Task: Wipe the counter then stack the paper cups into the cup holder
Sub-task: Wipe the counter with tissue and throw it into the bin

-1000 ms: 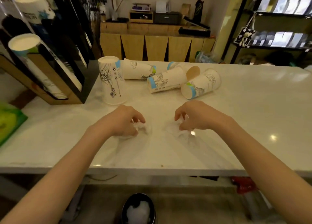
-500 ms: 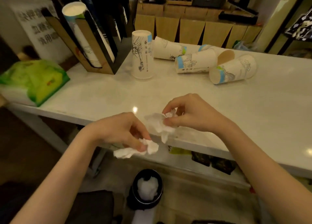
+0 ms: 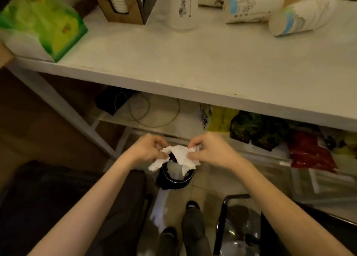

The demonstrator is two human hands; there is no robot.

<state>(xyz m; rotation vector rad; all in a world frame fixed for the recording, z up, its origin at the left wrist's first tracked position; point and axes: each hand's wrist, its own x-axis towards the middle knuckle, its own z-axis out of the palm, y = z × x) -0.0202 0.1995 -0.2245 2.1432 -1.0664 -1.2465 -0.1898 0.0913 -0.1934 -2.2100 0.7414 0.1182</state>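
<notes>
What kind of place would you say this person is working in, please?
Probably a café or drinks shop service counter: printed paper cups lie on the white counter, beside a cup holder with stacked cups, and packaged supplies fill the shelf beneath.

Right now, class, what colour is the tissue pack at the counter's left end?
Green and yellow-green, with a white side; the tissue pack shows best in the head view.
</notes>
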